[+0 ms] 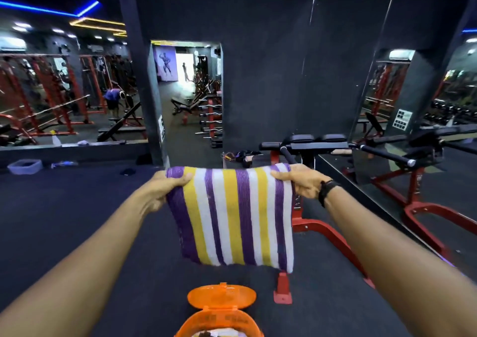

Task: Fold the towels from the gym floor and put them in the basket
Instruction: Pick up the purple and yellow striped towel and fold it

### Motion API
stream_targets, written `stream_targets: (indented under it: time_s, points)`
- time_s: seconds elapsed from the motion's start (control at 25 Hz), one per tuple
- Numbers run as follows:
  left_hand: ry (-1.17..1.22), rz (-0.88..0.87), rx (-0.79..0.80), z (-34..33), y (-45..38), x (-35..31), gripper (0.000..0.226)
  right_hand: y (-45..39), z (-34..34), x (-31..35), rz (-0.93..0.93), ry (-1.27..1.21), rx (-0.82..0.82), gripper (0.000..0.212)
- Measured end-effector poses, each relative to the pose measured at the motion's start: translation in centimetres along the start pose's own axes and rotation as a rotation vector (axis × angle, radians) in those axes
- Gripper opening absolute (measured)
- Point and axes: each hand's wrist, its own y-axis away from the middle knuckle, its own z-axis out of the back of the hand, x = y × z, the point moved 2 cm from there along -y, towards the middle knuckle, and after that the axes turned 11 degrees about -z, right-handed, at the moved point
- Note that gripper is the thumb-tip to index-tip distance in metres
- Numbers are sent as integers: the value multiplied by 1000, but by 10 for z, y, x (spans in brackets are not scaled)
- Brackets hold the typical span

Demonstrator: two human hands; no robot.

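A towel (232, 218) striped purple, yellow and white hangs folded in the air in front of me. My left hand (165, 189) grips its upper left corner, thumb on the front of the cloth. My right hand (302, 181), with a dark band on the wrist, grips the upper right corner. Straight below, at the bottom edge of the view, stands an orange basket (219, 321) with its lid flipped open away from me; something pale lies inside, only partly visible.
A red-framed exercise machine (322, 230) with black pads and handles stands right of the towel, one foot near the basket. Mirrors line the walls. A pale tub (24, 166) and small items lie on the dark floor at far left.
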Motion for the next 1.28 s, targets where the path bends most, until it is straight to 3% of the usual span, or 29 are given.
stream_targets:
  time_s: [0.08, 0.2, 0.36, 0.48, 0.6, 0.72, 0.88, 0.96, 1.08, 1.16, 1.28]
  points:
    - [23, -28, -26, 3, -1, -3, 33, 0, 2, 3, 67, -111, 11, 21]
    - [8, -52, -97, 3, -2, -11, 45, 3, 1, 10, 118, -111, -19, 17]
    - [-1, -124, -114, 1, -7, -19, 88, 7, -3, 20, 215, -157, -56, 72]
    - [-90, -213, -20, 6, -11, -23, 102, 7, 8, 24, 278, -181, -88, 88]
    - [-210, -274, -29, 6, -10, -26, 78, 7, 10, 21, 286, -7, -114, 87]
    - [-200, -298, -39, 2, -9, -33, 49, 8, 14, 21, 317, 146, -277, 61]
    - [-552, -276, 77, 4, -12, -34, 27, 6, 21, 22, 369, 536, -429, 27]
    - [-655, -300, 183, 7, -10, -40, 14, 15, 22, 25, 336, 622, -366, 25]
    - [-568, -251, 336, 12, -4, -46, 9, 26, 27, 26, 176, 522, -112, 24]
    - [-571, -183, 259, 11, -6, -45, 17, 22, 21, 28, 173, 514, -194, 19]
    - [-639, -90, 136, -9, -9, -41, 28, 3, 1, 26, 209, 513, -383, 30]
